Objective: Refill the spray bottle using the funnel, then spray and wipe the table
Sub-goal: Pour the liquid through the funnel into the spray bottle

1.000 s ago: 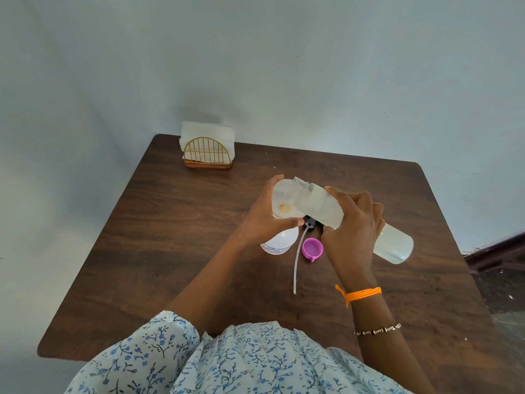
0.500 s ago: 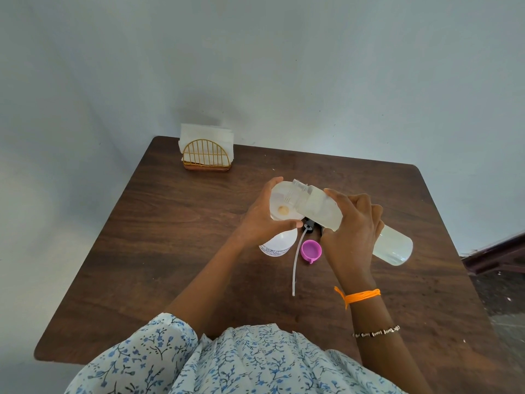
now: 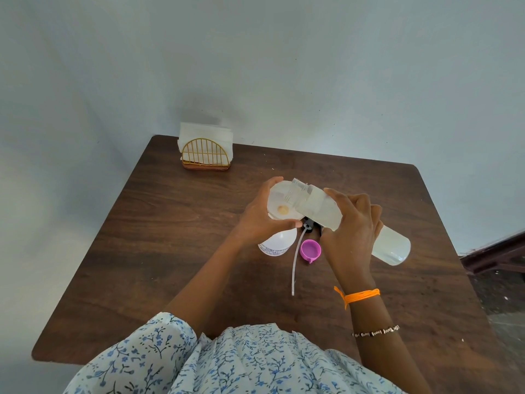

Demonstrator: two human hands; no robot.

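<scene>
1. Head view: pouring is unchanged from a second ago; the refill bottle (image 3: 352, 223), gripped by the right hand (image 3: 352, 231), is kept tipped over the funnel (image 3: 281, 206).
2. Funnel, on the spray bottle (image 3: 277, 243) at table (image 3: 170, 251) centre, is pinched by the left hand (image 3: 258, 220); refilling is judged unfinished.

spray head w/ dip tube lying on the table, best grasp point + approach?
Grip the black spray head, not the thin dip tube, which looks flexible and would likely bend. The head lies between the spray bottle and the pink cap, partly hidden under the tilted refill bottle. Coming from above, on the person's near side, once the right hand clears, seems best.
</scene>
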